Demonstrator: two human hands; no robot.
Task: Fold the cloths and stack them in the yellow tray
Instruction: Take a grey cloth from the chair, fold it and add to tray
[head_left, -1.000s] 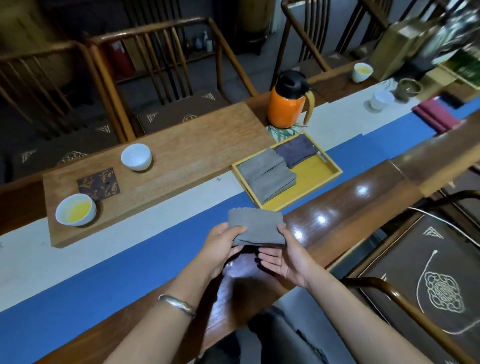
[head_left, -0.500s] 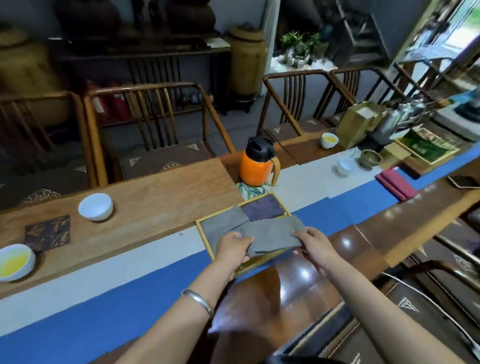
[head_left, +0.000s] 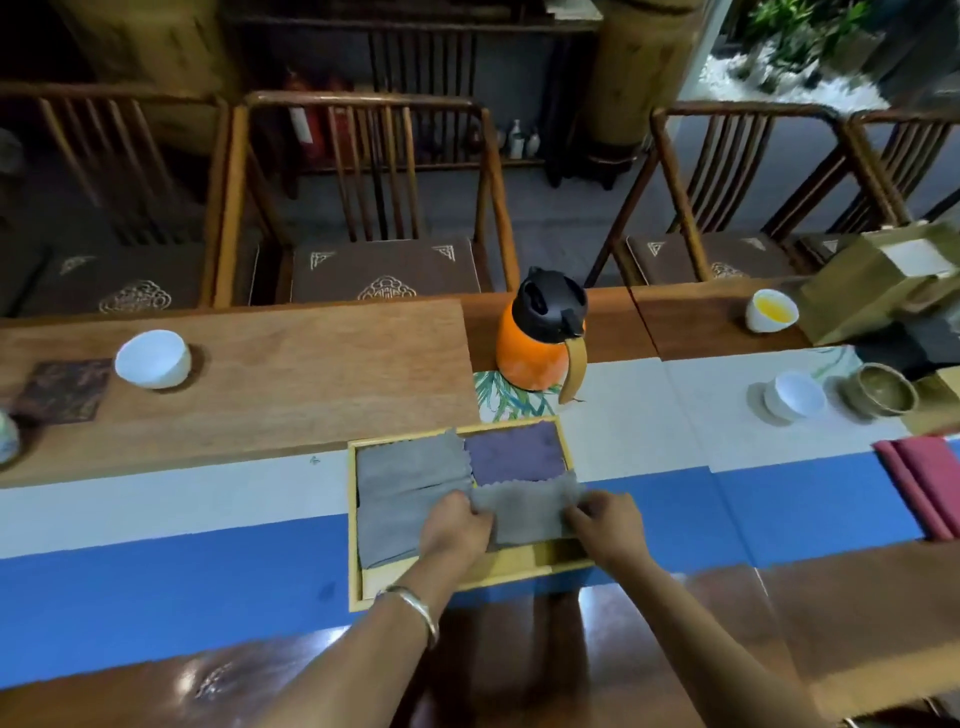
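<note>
The near strip of the yellow tray lies bare, open to approach across the desk edge. Behind the tray the orange jug stands close, blocking its far right corner. Left and right of the tray the blue runner is open; the pink cloths lie well apart at right.

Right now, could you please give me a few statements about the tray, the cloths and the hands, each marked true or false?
1. Both hands hold the grey cloth over the yellow tray. True.
2. The purple cloth lies in the tray's near left corner. False: it lies in the far right corner.
3. The orange flask stands beyond the tray. True.
4. The left hand is bare at the wrist. False: it wears a bracelet.
5. The right hand grips the flask's handle. False: it holds the cloth's right edge.
</note>
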